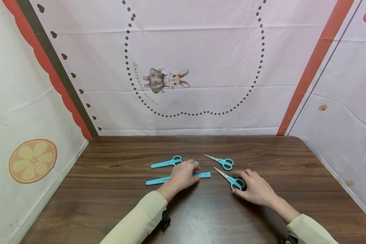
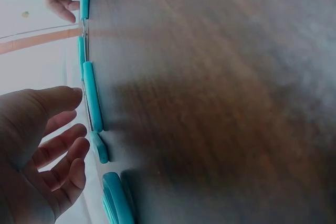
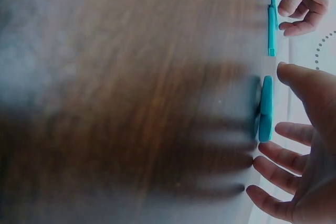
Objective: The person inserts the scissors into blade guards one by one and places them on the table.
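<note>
Two scissors (image 1: 222,161) lie at right, the right hand (image 1: 255,187) spread, empty, around the near handles (image 1: 232,182); the left hand (image 1: 183,174), relaxed, empty, is above a cover (image 1: 159,181).

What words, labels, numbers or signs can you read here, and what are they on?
"Enjoyable", on the cloth beside the printed rabbit.
"perfect", probably, just below it on the same cloth; too small to be sure.
Nothing readable on the scissors or blue covers.
No readable numbers or brands.
</note>
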`<state>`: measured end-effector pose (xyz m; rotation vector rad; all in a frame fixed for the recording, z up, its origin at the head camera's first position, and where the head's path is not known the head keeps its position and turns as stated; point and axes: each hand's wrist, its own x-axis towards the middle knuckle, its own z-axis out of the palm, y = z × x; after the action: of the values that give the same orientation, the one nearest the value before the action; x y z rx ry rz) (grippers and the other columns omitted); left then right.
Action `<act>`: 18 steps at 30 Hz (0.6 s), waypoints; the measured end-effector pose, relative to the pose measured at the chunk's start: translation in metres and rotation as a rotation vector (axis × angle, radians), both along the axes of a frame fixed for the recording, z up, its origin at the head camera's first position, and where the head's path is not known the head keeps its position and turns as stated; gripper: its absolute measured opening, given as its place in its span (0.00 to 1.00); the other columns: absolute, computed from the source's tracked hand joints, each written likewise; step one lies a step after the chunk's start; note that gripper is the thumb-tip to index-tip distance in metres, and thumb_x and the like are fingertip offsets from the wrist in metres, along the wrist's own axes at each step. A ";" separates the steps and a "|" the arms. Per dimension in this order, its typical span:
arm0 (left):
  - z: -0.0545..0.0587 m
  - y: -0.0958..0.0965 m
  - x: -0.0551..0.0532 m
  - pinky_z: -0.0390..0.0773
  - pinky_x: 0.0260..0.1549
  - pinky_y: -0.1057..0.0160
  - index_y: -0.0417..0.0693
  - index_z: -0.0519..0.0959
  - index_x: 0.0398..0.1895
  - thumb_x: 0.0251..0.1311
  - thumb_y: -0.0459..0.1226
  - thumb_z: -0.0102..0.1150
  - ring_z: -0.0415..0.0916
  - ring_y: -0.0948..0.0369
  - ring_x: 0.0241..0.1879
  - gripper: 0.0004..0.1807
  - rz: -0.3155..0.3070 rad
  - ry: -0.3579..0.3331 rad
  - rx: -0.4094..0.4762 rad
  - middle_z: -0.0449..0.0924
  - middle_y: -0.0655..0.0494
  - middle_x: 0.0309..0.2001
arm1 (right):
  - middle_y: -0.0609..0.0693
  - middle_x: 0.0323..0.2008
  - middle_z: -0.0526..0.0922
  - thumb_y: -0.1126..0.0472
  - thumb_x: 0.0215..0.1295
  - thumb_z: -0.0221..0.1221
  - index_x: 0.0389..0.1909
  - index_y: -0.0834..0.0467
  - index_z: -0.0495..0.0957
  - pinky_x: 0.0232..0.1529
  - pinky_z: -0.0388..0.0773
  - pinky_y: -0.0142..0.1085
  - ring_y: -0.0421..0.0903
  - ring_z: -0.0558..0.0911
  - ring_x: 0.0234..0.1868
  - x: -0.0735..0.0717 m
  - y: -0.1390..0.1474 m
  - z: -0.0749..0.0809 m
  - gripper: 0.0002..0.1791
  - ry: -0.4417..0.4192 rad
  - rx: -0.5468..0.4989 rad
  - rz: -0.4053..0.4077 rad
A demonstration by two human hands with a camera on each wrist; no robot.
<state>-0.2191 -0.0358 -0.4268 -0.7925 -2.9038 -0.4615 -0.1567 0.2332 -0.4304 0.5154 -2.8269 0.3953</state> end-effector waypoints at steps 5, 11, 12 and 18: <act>0.000 0.002 -0.002 0.68 0.20 0.68 0.59 0.82 0.39 0.51 0.44 0.64 0.71 0.67 0.28 0.10 0.001 -0.005 -0.011 0.76 0.63 0.33 | 0.48 0.37 0.76 0.44 0.43 0.68 0.49 0.52 0.77 0.29 0.70 0.40 0.45 0.74 0.35 0.000 0.000 -0.002 0.30 -0.005 0.008 -0.002; -0.001 0.004 -0.003 0.69 0.21 0.68 0.59 0.82 0.38 0.52 0.44 0.64 0.72 0.67 0.29 0.09 -0.009 -0.037 -0.012 0.76 0.63 0.34 | 0.47 0.35 0.74 0.44 0.42 0.69 0.47 0.52 0.78 0.26 0.67 0.38 0.44 0.72 0.33 -0.001 0.000 -0.003 0.30 0.002 0.023 -0.003; 0.000 0.004 -0.004 0.70 0.21 0.67 0.59 0.82 0.38 0.52 0.44 0.64 0.73 0.67 0.30 0.09 -0.009 -0.045 -0.013 0.76 0.64 0.34 | 0.47 0.35 0.74 0.44 0.42 0.69 0.47 0.52 0.78 0.26 0.67 0.38 0.44 0.72 0.33 -0.001 0.000 -0.003 0.30 0.000 0.025 -0.005; 0.000 0.005 -0.004 0.72 0.23 0.66 0.59 0.82 0.38 0.51 0.45 0.65 0.75 0.66 0.33 0.10 -0.007 -0.059 -0.024 0.77 0.64 0.36 | 0.47 0.36 0.74 0.44 0.41 0.69 0.48 0.52 0.77 0.26 0.66 0.38 0.45 0.71 0.34 0.000 0.000 -0.004 0.30 -0.008 0.040 -0.011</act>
<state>-0.2232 -0.0304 -0.4270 -0.8063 -2.9673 -0.4593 -0.1568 0.2329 -0.4346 0.5070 -2.8493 0.3407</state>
